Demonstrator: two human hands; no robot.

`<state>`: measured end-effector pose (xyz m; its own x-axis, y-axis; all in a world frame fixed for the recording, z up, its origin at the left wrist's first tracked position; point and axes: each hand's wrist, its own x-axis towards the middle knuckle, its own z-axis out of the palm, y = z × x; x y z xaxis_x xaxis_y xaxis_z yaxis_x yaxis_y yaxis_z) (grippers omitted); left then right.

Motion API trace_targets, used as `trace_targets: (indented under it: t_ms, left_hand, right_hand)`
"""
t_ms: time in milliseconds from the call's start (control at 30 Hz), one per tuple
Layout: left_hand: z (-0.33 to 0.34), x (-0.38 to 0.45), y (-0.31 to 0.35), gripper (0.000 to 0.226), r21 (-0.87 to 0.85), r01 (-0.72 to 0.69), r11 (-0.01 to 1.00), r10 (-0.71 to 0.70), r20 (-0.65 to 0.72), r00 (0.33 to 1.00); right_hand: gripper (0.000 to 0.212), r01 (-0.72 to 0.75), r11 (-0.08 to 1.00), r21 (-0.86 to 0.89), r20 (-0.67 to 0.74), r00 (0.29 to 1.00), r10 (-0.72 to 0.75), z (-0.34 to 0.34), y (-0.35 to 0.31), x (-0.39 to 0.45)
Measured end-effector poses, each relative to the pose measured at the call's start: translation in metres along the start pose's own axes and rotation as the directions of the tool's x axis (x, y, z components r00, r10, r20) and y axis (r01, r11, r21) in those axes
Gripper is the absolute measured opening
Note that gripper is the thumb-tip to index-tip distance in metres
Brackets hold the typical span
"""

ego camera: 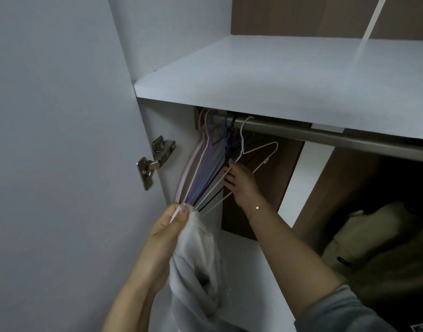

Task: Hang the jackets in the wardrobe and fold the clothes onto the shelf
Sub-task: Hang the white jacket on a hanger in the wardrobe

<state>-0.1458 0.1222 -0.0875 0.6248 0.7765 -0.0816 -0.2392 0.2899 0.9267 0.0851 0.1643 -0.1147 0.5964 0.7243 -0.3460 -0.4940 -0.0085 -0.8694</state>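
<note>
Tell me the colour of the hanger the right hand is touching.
White, seen in the head view: the right hand touches the white hanger.

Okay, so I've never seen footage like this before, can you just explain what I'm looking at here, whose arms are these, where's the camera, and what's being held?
There is one picture, taken by a camera worn on a person's head, looking forward and down into an open wardrobe. The two bare arms are that person's own. The left hand grips a bunched white garment. The right hand reaches among a cluster of coloured hangers on the metal rail, fingers at a white wire hanger. Above the rail is a white shelf. A metal door hinge shows at left, and something beige sits lower right.
</note>
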Motion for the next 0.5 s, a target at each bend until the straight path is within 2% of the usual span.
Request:
trace_targets:
  t_ms: [67, 100, 267, 333, 500]
  left_hand:
    - [-0.002, 0.003, -0.003, 0.020, -0.012, 0.021, 1.000, -0.021, 0.015, 1.000]
    - [-0.002, 0.004, -0.005, 0.021, -0.011, 0.029, 1.000, -0.029, 0.021, 0.999]
    - [0.005, 0.012, -0.015, 0.027, 0.012, 0.062, 0.998, -0.062, 0.023, 0.998]
    - [0.008, 0.013, -0.019, 0.031, 0.032, 0.057, 0.998, -0.058, 0.025, 0.998]
    - [0.007, 0.016, -0.022, 0.042, 0.068, 0.071, 0.995, -0.071, 0.002, 0.997]
  right_hand:
    - [0.006, 0.024, 0.992, 0.124, -0.045, 0.999, -0.019, 0.000, -0.014, 0.011]
    - [0.006, 0.053, 0.989, 0.138, -0.087, 0.995, -0.041, -0.002, -0.020, 0.014]
    - [0.025, 0.138, 0.989, 0.048, -0.217, 0.968, -0.125, -0.028, -0.048, 0.017]
    - [0.037, 0.183, 0.981, -0.057, -0.248, 0.950, -0.192, -0.040, -0.060, 0.008]
    - [0.063, 0.311, 0.861, -0.403, -0.159, 0.903, -0.400, -0.069, -0.057, -0.037]
